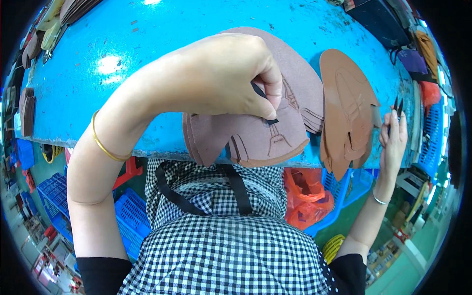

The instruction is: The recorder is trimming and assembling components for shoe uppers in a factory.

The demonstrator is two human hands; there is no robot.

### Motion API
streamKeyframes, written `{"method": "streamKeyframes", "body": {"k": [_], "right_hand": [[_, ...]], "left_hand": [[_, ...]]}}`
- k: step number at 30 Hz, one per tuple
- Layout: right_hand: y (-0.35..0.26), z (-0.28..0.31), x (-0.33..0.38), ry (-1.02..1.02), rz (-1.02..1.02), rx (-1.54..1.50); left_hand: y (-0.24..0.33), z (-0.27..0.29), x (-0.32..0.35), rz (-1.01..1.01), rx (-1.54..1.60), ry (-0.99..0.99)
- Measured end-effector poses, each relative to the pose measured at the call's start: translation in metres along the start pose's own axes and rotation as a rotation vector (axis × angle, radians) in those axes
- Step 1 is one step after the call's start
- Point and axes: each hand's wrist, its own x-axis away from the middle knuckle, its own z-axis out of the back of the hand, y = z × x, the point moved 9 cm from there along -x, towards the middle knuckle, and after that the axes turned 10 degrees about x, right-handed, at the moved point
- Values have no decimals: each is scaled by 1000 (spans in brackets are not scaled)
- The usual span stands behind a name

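My left hand (236,78) reaches across the blue table, fingers pinched on a narrow black strip (272,121). The strip's end touches a stack of mauve-brown shoe upper pieces (287,132) with stitched lines and slotted edges. My hand and forearm cover part of this stack. Off to the right, my right hand (393,132) is raised by the table's edge, closed around a small black tool with two pointed tips (398,105). Between the two hands lies a stack of tan-brown upper pieces (350,105), its lower ends hanging over the near edge.
The blue table (162,34) has a worn near edge. Brown pieces (28,112) are stacked at its left end, and a dark box (378,22) stands at the far right. Below are blue crates (132,216) and an orange-red plastic bag (307,199).
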Motion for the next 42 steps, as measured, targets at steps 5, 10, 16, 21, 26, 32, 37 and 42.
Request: {"method": "streamKeyframes", "body": {"k": [5,10,16,21,26,32,37,42], "right_hand": [[-56,-48,29,-96,276,81],[-136,-173,76,-521,991,558],[-163,-216,91,-688,1199,777],[-168,-216,80,-671,1174,695],[-170,-227,79,-509,1199,858],[-170,-222,58,-618,935,832],[-169,-236,54,-642,1023,787],[-173,-217,46,-574,831,646]], "left_hand": [[-5,-3,-6,13,-130,17],[3,-2,1,-62,-287,70],[-7,22,10,18,-323,140],[-13,20,9,29,-263,85],[-4,22,9,-68,-303,134],[-7,23,14,-20,-307,97],[-10,23,12,-48,-295,111],[-21,35,15,-64,-2,217]]}}
